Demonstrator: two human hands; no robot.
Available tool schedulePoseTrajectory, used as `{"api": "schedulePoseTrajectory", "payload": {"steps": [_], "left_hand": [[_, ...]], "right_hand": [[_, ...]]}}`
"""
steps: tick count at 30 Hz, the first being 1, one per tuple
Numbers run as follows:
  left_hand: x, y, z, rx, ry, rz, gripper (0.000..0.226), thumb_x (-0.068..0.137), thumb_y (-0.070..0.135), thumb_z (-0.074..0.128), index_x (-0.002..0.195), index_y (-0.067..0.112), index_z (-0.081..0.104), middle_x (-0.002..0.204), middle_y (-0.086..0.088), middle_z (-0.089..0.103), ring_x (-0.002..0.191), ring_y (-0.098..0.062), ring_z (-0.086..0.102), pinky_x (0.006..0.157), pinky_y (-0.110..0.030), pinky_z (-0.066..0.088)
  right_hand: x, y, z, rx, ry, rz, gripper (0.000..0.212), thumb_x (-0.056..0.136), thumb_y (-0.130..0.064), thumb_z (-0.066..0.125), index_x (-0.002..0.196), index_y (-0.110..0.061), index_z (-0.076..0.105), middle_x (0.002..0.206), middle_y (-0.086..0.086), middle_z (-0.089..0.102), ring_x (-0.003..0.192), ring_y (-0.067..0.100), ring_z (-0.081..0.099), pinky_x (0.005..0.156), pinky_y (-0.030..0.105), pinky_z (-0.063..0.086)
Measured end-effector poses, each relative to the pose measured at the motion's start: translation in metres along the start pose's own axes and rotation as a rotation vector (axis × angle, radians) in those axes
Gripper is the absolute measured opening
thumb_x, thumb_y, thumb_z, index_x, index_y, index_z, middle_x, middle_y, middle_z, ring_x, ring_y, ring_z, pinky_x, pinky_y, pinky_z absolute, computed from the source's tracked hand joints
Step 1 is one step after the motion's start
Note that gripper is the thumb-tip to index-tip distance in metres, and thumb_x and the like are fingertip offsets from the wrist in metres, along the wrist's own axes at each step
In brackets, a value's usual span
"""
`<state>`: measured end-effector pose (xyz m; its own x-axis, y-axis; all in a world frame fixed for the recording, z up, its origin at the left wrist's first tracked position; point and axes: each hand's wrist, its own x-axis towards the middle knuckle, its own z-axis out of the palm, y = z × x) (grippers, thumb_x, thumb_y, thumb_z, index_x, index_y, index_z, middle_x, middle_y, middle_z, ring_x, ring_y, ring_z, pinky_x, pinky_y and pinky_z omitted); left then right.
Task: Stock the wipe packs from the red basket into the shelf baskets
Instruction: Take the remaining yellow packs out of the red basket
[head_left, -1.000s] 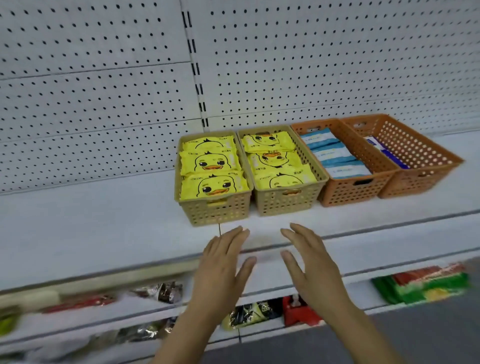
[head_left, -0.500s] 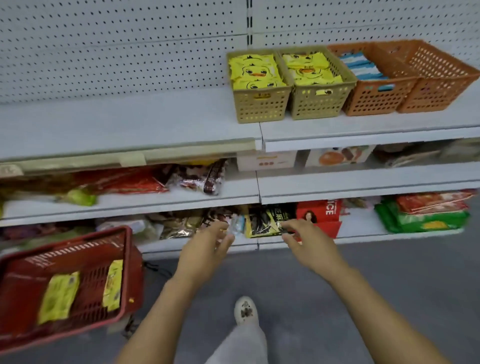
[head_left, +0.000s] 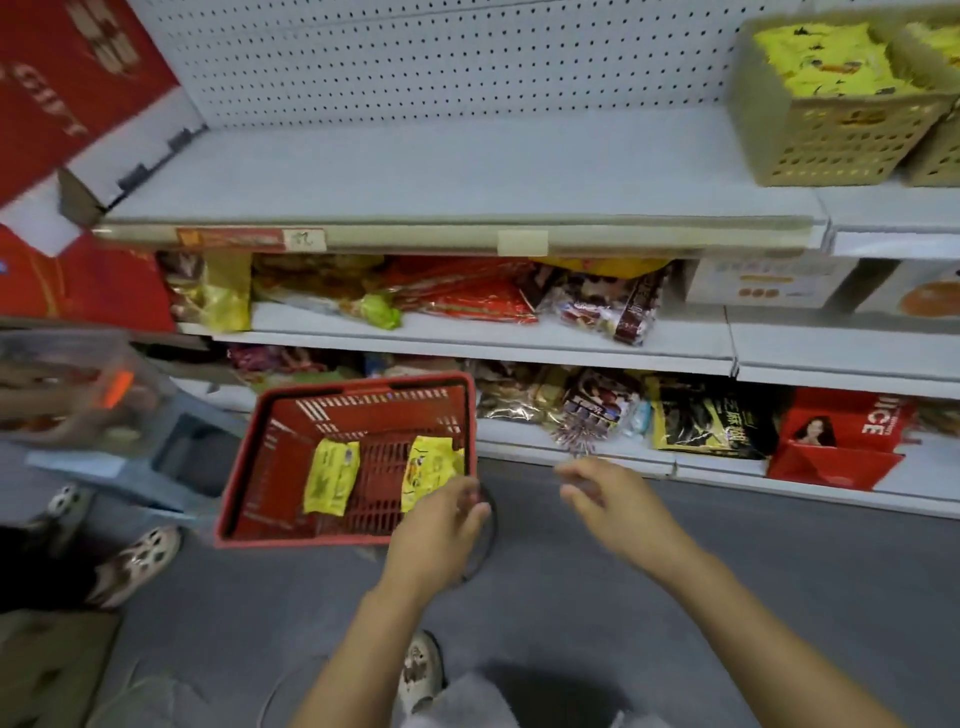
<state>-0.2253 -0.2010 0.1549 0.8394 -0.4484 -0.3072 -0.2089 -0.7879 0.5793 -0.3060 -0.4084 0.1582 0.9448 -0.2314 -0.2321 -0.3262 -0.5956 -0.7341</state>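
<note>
**Q:** Item at far left?
**A:** A red gift box (head_left: 67, 78) leans at the left end of the top shelf (head_left: 441, 166). Below it is a clear plastic tub (head_left: 67, 384), too blurred for its contents to be identified.

**Q:** Location of the red basket?
**A:** The red basket (head_left: 249, 467) sits low, in front of the bottom shelf, left of centre. Two yellow wipe packs lie inside it, apart from each other. The left pack (head_left: 331, 475) is near the middle of the basket floor. The right pack (head_left: 428, 467) is close against the right wall.

**Q:** Left hand status?
**A:** The left hand (head_left: 439, 530) is over the basket's near right corner, just beside the right pack. Its fingers reach forward and grasp nothing. Because of motion blur, contact with the pack or the rim cannot be determined.

**Q:** Right hand status?
**A:** The right hand (head_left: 613, 499) is to the right of the basket and apart from it, above the grey floor (head_left: 831, 571). Its fingers are loose and released, with nothing held.

**Q:** Items at far right?
**A:** The beige shelf basket (head_left: 831, 135) stands at the right end of the top shelf and holds yellow packs (head_left: 826, 57). A second beige basket (head_left: 940, 150) stands just beside it, cut off by the frame edge.
</note>
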Motion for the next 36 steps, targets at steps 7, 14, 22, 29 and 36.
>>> {"api": "schedulePoseTrajectory", "payload": {"steps": [7,14,22,29,36], "left_hand": [[0.044,-0.165,-0.084,-0.072,-0.09,-0.194,0.037,0.096,0.034,0.056,0.129,0.017,0.056,0.124,0.0,0.066,0.111,-0.015,0.062,0.092,-0.028,0.049],[0.124,-0.275,-0.088,-0.227,-0.173,-0.46,0.044,0.097,0.035,0.055,0.136,0.014,0.051,0.137,-0.007,0.056,0.123,-0.023,0.053,0.101,-0.032,0.041],[0.218,-0.367,-0.021,-0.12,-0.141,-0.608,0.064,0.092,0.028,0.059,0.145,0.005,0.032,0.148,-0.019,0.036,0.133,-0.037,0.04,0.108,-0.041,0.037],[0.25,-0.397,0.035,0.405,-0.058,-0.533,0.1,0.074,0.053,0.074,0.147,0.008,0.022,0.144,-0.021,0.032,0.132,-0.04,0.032,0.102,-0.048,0.038],[0.254,-0.395,0.029,0.5,-0.043,-0.409,0.072,0.08,0.014,0.065,0.14,0.007,0.026,0.133,-0.018,0.042,0.115,-0.038,0.052,0.084,-0.043,0.05]], "right_hand": [[0.087,-0.089,0.14,0.214,-0.084,0.148,0.022,0.092,-0.016,0.057,0.112,-0.018,0.066,0.103,-0.009,0.067,0.097,0.004,0.061,0.083,0.015,0.045],[0.163,-0.063,0.234,0.212,-0.198,0.573,0.033,0.092,-0.02,0.059,0.124,-0.01,0.059,0.122,0.004,0.062,0.108,0.017,0.058,0.089,0.023,0.04],[0.249,0.002,0.328,0.243,-0.218,0.803,0.094,0.078,-0.032,0.075,0.15,-0.011,0.018,0.147,0.009,0.041,0.128,0.027,0.047,0.102,0.035,0.043],[0.271,0.013,0.387,-0.072,-0.183,0.882,0.126,0.076,-0.044,0.074,0.144,-0.019,-0.029,0.155,0.022,-0.017,0.143,0.045,0.004,0.11,0.052,0.029],[0.261,0.018,0.367,-0.188,-0.02,0.77,0.092,0.08,-0.001,0.059,0.148,-0.017,-0.001,0.144,0.019,0.03,0.118,0.039,0.05,0.091,0.041,0.045]]}}
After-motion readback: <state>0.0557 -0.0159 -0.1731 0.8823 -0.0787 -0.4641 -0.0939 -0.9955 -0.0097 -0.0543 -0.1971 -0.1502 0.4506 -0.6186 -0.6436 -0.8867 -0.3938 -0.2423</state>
